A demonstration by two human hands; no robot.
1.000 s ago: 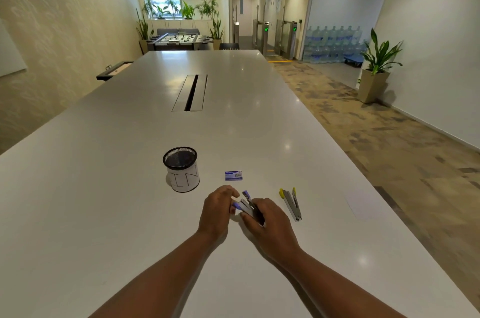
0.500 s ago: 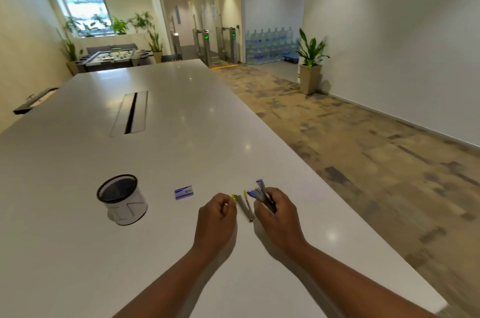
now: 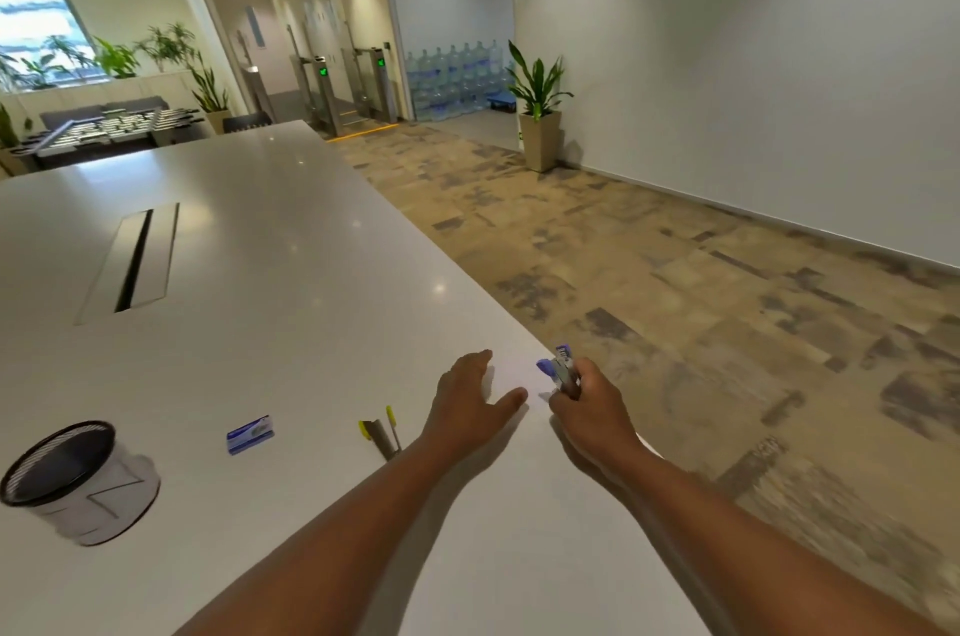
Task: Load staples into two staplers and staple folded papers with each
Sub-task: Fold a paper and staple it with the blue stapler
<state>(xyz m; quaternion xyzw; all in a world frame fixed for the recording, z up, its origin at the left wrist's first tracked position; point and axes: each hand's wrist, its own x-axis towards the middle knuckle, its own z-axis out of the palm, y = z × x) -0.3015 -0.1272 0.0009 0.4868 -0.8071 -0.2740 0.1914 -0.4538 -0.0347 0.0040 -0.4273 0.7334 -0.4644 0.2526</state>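
My right hand (image 3: 589, 406) grips a purple stapler (image 3: 560, 369), held just above the white table near its right edge. My left hand (image 3: 470, 399) is spread flat with fingers apart on a white sheet of paper (image 3: 511, 378) that barely stands out from the table. A yellow stapler (image 3: 382, 437) lies opened on the table just left of my left wrist. A small blue staple box (image 3: 250, 435) lies further left.
A black mesh cup (image 3: 75, 479) with white paper around it stands at the near left. The white table (image 3: 260, 271) has a cable slot (image 3: 132, 261) in its middle. The table's right edge drops to a carpeted floor.
My view has swung right. My right hand carried the purple stapler right, past the yellow one. My left hand opened and moved right onto the paper.
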